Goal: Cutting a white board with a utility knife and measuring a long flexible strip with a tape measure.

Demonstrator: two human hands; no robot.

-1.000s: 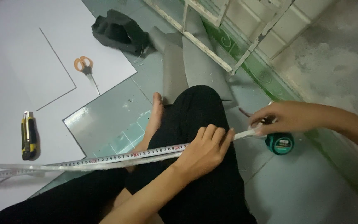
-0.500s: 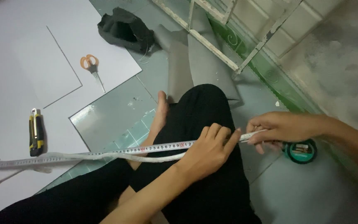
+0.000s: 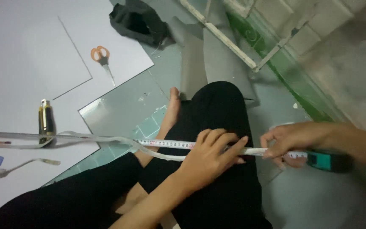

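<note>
White tape blade (image 3: 166, 144) is stretching leftward from our left hand (image 3: 210, 154), whose fingers are pressing it onto our knee; right hand (image 3: 291, 142) fingers are pinching it beside the teal case (image 3: 329, 161). We judge feeding it back comes next.

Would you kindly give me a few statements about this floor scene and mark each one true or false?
1. The left hand presses the tape onto the black-clad knee. True.
2. The right hand holds the tape beside the teal case. True.
3. The scissors have blue handles. False: they are orange.
4. The knife lies on the knee. False: it lies on the white sheet, by the tape's far end.
5. A black cloth lies beyond the scissors. True.
</note>
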